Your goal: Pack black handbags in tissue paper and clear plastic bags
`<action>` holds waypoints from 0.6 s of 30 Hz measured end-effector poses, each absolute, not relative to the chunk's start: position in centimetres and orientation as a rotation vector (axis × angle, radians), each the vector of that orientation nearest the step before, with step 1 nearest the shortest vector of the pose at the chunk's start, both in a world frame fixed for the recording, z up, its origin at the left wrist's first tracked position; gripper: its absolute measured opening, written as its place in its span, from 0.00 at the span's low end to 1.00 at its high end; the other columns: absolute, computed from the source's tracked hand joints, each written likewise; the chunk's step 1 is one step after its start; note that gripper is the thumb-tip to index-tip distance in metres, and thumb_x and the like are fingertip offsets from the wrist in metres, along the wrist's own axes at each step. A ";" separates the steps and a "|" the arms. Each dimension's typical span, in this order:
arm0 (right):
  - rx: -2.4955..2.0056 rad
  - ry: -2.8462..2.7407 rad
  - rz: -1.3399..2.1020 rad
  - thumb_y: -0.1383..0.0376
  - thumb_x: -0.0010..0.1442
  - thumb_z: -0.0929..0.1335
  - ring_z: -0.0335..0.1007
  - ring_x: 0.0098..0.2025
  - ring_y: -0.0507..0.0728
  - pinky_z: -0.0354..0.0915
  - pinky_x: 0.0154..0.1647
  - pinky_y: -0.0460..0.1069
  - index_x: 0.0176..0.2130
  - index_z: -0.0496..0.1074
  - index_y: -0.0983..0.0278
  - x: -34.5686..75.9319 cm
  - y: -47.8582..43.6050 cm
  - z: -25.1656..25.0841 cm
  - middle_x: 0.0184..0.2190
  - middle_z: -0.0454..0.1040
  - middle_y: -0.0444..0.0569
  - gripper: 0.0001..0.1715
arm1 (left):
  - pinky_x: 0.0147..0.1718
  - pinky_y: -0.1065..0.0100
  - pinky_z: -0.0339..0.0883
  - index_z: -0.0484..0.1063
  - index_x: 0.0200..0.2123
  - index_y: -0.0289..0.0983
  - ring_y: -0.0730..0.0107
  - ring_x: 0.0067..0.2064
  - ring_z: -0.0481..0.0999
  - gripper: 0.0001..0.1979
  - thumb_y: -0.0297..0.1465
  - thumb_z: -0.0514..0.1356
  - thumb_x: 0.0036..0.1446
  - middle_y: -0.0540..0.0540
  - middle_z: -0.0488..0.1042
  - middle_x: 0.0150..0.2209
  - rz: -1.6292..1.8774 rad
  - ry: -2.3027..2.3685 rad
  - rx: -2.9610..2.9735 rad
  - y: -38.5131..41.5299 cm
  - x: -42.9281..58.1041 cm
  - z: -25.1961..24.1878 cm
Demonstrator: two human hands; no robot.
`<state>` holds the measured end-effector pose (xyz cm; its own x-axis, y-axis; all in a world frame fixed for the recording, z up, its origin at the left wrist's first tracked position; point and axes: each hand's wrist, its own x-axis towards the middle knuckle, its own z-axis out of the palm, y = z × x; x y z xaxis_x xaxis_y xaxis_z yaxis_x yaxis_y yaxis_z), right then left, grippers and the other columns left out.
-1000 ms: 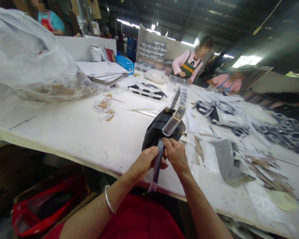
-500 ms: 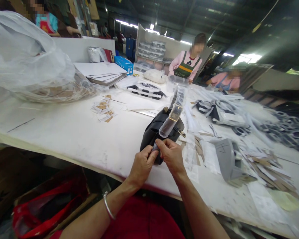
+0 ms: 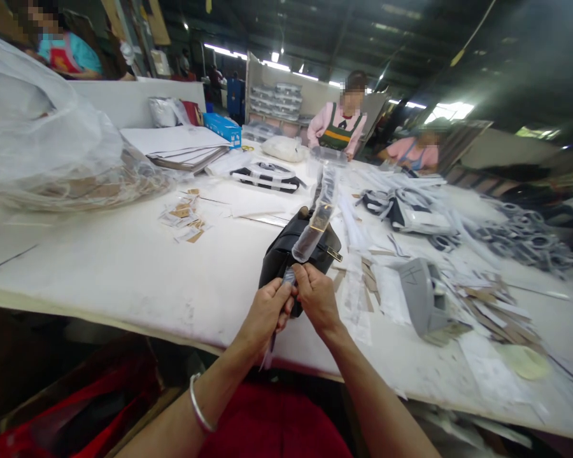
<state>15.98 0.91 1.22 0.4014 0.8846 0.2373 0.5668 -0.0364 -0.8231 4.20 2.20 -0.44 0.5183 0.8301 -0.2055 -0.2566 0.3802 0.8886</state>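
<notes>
A small black handbag (image 3: 279,251) stands on the white table (image 3: 124,267) just beyond my hands. Its strap (image 3: 315,222), wrapped in a clear plastic sleeve, rises from my fingers up over the bag. My left hand (image 3: 265,312) and my right hand (image 3: 318,299) meet in front of the bag, both pinched on the lower end of the sleeved strap. A loose tail of the plastic hangs below my left hand over the table's edge. A silver bangle (image 3: 197,407) sits on my left wrist.
A large clear plastic bag (image 3: 42,146) of goods fills the left. Paper tags (image 3: 181,216), stacked sheets (image 3: 181,143), a blue box (image 3: 224,126), a grey box (image 3: 423,296) and piles of straps (image 3: 520,235) lie around. Two people work across the table. A red bag (image 3: 76,407) sits below.
My hands have drawn closer together on the strap's lower end. The hanging tail of plastic is shorter than a second ago. The view has shifted slightly right.
</notes>
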 end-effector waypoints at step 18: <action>-2.215 -0.588 -0.272 0.51 0.57 0.65 0.73 0.43 0.63 0.64 0.45 0.54 0.38 0.76 0.66 42.7 -14.2 3.7 0.38 0.79 0.56 0.23 | 0.10 0.81 0.43 0.67 0.30 0.36 0.85 0.14 0.50 0.24 0.50 0.67 0.43 0.59 0.58 0.17 0.868 0.928 0.976 2.4 5.2 -1.6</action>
<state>42.74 -14.18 3.73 0.8684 0.3217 0.3774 0.4958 -0.5638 -0.6605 5.20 2.38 -1.56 0.3509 0.9055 -0.2386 -0.1778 0.3145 0.9325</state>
